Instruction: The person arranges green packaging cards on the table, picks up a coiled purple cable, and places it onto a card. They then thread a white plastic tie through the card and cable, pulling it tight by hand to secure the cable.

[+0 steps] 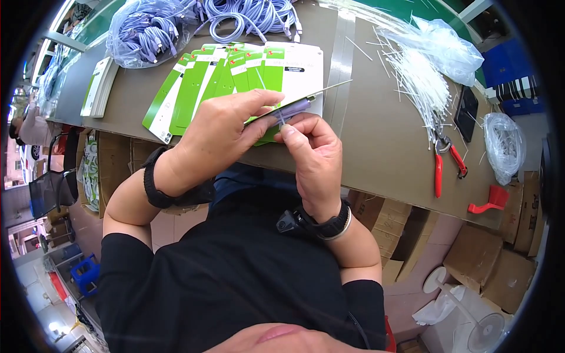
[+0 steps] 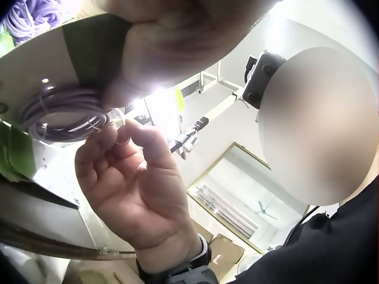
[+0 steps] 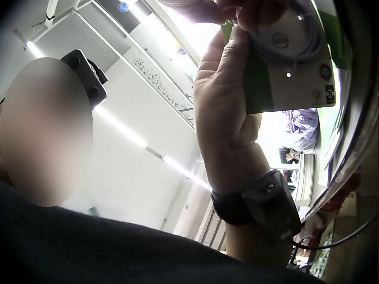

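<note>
My left hand (image 1: 218,126) grips a green-and-white packaging card (image 2: 35,56), tilted nearly edge-on in the head view. A coiled purple cable (image 2: 65,115) lies against the card's face, as both wrist views show. Close beside it, my right hand (image 1: 318,156) pinches a thin white cable tie (image 1: 282,119) between thumb and forefinger, right at the coil. The far end of a white tie sticks out past the card's edge. In the right wrist view, the right fingers (image 3: 254,13) partly cover the cable and card.
More green-and-white cards (image 1: 206,88) are fanned on the table (image 1: 371,147), with a card stack (image 1: 100,88) at left. Purple cables (image 1: 241,17) and a bagged bundle (image 1: 144,35) lie behind. At right are loose white ties (image 1: 418,76), red-handled cutters (image 1: 438,170) and a phone (image 1: 466,115).
</note>
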{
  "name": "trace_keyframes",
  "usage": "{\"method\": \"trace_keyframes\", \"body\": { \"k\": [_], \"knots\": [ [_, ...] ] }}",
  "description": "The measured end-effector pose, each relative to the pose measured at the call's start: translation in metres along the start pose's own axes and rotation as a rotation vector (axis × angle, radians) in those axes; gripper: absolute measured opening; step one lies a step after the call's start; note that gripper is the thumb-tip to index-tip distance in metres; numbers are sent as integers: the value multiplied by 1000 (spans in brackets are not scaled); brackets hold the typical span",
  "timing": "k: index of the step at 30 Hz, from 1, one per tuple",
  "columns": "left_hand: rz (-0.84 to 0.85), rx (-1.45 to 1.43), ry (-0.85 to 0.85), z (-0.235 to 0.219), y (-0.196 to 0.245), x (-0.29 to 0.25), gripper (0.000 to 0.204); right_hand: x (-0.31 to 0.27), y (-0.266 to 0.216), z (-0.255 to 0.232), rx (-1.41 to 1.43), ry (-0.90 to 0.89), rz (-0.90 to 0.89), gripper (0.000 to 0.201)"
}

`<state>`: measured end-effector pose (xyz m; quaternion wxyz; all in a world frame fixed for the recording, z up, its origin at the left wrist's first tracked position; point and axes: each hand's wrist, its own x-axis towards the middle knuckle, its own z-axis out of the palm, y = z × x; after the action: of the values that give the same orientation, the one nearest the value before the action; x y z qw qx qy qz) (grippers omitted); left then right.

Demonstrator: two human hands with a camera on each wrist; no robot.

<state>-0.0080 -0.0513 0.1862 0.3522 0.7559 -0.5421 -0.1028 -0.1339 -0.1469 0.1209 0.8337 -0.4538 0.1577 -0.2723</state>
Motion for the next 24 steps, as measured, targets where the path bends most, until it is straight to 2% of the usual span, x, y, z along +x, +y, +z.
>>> {"method": "trace_keyframes", "body": {
  "k": [24],
  "knots": [
    [149,107,34,4,-2,-8,30,-2,-1,-1,-72,14,18,8]
  ]
}}
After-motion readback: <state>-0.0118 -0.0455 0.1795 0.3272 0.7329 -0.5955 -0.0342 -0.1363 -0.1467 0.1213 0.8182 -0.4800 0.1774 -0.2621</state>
